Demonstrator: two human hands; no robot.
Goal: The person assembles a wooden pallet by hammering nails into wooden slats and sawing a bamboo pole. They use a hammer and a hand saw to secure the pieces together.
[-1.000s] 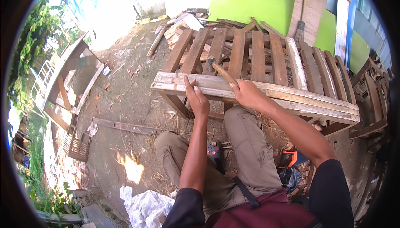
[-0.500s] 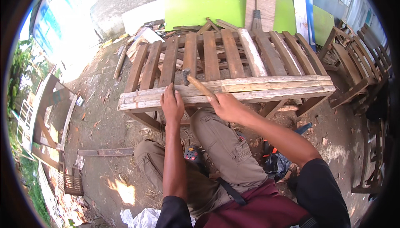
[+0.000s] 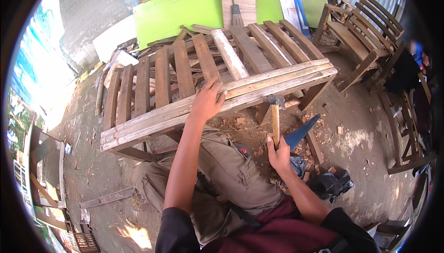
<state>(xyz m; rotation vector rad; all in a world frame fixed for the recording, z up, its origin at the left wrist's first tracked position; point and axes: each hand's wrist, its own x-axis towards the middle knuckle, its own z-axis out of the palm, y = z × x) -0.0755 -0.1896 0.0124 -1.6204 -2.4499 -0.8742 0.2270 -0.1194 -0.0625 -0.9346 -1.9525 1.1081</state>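
Before me stands a slatted wooden bench frame (image 3: 163, 75), with pale strips (image 3: 152, 122) lying lengthwise along its near edge. My left hand (image 3: 208, 99) rests on these strips near the middle, thumb and fingers apart, holding nothing. To the right, clear of the bench, my right hand (image 3: 279, 155) is closed round the lower handle of a hammer (image 3: 275, 122). The hammer stands roughly upright in my grip, its dark metal head at the top, just in front of the bench edge. Behind it a saw with a blue blade (image 3: 303, 132) shows partly.
Black plastic (image 3: 332, 182) and wood scraps lie on the ground at right. Slatted benches (image 3: 356, 35) stand at the far right, a person partly visible beside them. A broom (image 3: 236, 15) leans on boards at the back. A wooden bar (image 3: 106, 197) lies at left.
My right hand has carried the hammer from above the strips down and right, off the bench. My left hand has shifted right along the strips. The view has turned to the right.
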